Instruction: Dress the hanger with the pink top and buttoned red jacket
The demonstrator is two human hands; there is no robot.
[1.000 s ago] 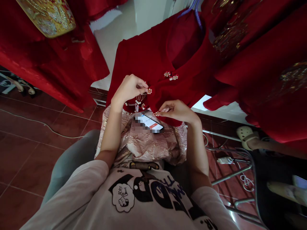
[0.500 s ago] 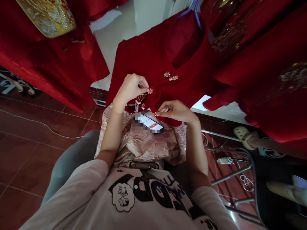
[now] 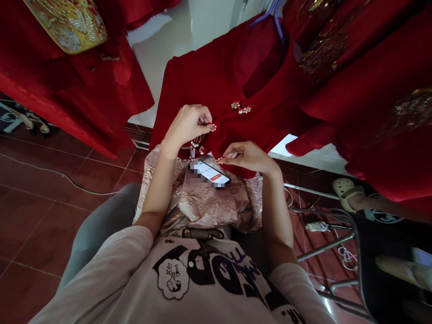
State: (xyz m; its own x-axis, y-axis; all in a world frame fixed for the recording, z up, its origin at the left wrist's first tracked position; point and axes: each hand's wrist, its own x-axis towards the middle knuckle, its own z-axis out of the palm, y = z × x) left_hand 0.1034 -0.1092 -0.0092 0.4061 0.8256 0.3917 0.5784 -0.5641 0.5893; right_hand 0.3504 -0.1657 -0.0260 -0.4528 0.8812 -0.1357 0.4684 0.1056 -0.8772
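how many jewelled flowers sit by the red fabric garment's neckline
2: one gold-and-white jewelled flower and a second flower just right of it, below the red fabric garment's neckline. Lower down, the left hand may hide others.

The grip of our left hand (image 3: 189, 123) pinches at a beaded flower (image 3: 213, 128) on a red garment (image 3: 195, 81), with strings of beads (image 3: 195, 145) just below. Lower down, the grip of our right hand (image 3: 249, 157) pinches a second flower (image 3: 219, 160). A joined pair of flowers (image 3: 240, 109) sits near the neckline, where a purple hanger (image 3: 278, 28) shows. Over our lap, a lit phone (image 3: 213, 173) lies on crinkled pink cloth (image 3: 209, 207). More red clothes (image 3: 101, 94) hang on either side, above a tiled floor (image 3: 30, 211)
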